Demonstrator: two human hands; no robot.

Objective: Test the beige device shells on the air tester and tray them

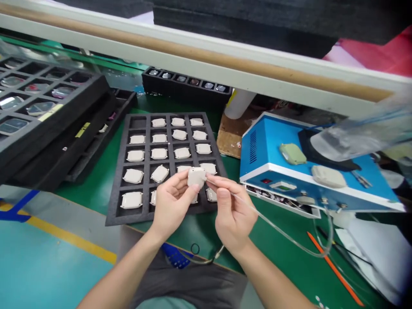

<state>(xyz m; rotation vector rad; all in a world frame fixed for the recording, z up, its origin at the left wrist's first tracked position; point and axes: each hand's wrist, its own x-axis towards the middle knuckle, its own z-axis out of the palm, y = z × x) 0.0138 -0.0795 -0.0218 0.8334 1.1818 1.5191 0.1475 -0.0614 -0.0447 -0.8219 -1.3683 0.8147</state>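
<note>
Between the thumb and fingers of my left hand [174, 201] is a small off-white watch case [196, 177], held up above the foam tray. My right hand [234, 210] pinches the end of a thin clear tube [283, 236], its tip close to the right edge of the case; whether it touches I cannot tell. The tube loops back toward the front of a blue machine [280, 143]. Beneath both hands lies a black foam tray [116, 201] with similar off-white cases in most of its pockets. The back left pocket holds nothing.
Stacked black foam trays [96, 107] with glossy parts stand on the left. A black foam strip [186, 90] lies at the back, under a shelf edge [206, 60]. Two cases rest on the machine. An orange stick [334, 268] and white paper [380, 249] lie at right.
</note>
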